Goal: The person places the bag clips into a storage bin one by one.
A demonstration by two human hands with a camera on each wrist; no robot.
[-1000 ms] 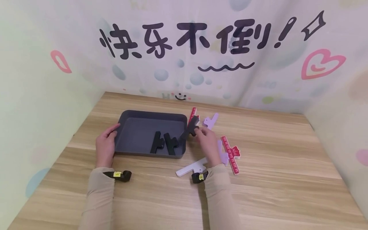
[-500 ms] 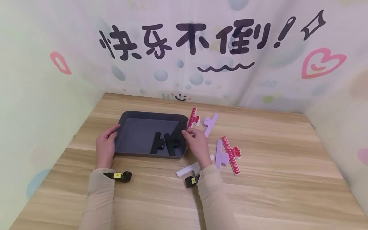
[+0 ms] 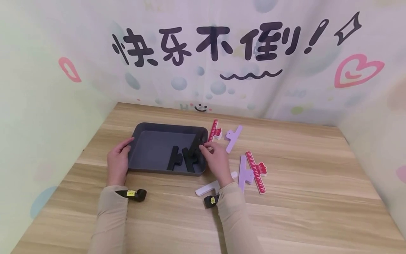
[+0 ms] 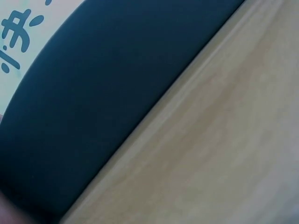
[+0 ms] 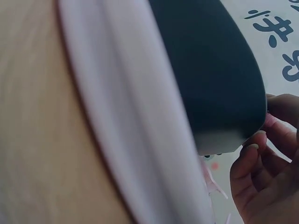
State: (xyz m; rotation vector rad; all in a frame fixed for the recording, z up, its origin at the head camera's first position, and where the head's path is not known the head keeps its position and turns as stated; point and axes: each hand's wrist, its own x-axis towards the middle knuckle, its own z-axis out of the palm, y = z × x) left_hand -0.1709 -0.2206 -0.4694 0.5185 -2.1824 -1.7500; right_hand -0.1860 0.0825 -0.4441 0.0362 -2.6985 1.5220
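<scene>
Right hand [image 3: 215,161] pinches a black plastic clip [image 3: 196,150] over the right end of the dark grey rectangular plastic tray [image 3: 165,127] — two more black clips [image 3: 180,158] lie inside. Left hand [image 3: 117,163], fingers relaxed, rests vs. the tray's left wall, gripping nothing. Backdrop reads "快乐不倒!" [image 3: 206,44] in black. On the wooden table [image 3: 301,208], right of tray: red ruler-marked clips [image 3: 257,171], lilac clips [image 3: 234,134], a white clip [image 3: 209,187] — markings too small to read.

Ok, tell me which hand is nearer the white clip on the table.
Right. The right hand is just above the white clip; the left hand rests at the gray tray's far left edge.
</scene>
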